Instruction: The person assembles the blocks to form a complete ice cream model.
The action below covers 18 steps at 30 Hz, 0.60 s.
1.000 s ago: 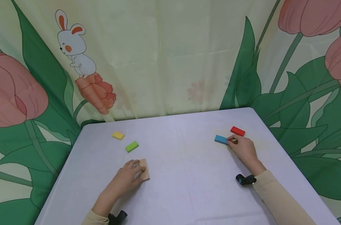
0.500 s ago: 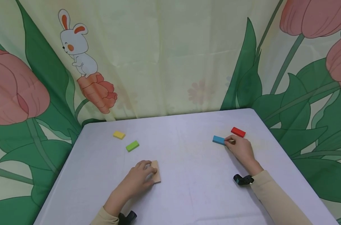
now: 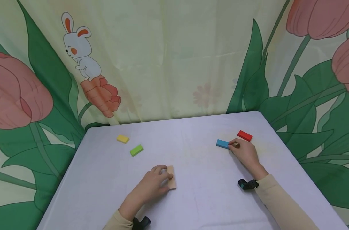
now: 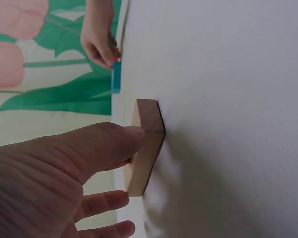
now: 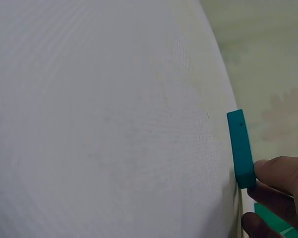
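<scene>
So both hands are busy here. The left hand (image 3: 151, 184) has the plain wooden block (image 3: 171, 179) gripped between thumb and fingers, with the block poking out past the fingertips on the right. The right hand (image 3: 246, 155) is pinching the blue block (image 3: 222, 144) by one end, the rest of it sticking out left of the fingertips. Can't tell if it's clear of the desk (image 3: 191, 153), tbh.

Red block (image 3: 244, 135) is just beyond the right hand; green block (image 3: 136, 150) and yellow block (image 3: 123, 138) are beyond the left hand and off to its left, all untouched.

My read: this is the positioning step, one block per hand. Next move probably calls for steady pinches and careful lining up before letting go.
</scene>
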Each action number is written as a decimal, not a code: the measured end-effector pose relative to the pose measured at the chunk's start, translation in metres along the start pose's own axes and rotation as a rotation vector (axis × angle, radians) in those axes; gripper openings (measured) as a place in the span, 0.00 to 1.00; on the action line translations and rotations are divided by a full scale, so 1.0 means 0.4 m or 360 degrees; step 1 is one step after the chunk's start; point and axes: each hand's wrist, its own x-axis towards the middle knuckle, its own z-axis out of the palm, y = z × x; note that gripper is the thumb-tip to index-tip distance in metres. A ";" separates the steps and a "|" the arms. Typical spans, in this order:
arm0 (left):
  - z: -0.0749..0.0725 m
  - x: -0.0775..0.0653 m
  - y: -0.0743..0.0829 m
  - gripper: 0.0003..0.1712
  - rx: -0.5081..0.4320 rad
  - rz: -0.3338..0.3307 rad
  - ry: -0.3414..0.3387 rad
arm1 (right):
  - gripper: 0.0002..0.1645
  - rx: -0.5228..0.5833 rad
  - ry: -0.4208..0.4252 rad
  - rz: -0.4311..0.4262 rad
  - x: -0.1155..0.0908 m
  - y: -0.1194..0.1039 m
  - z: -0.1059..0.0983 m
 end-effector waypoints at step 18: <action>0.009 0.048 0.066 0.19 0.0034 0.0044 -0.0092 | 0.11 0.0046 -0.0030 0.0016 0.005 -0.035 0.031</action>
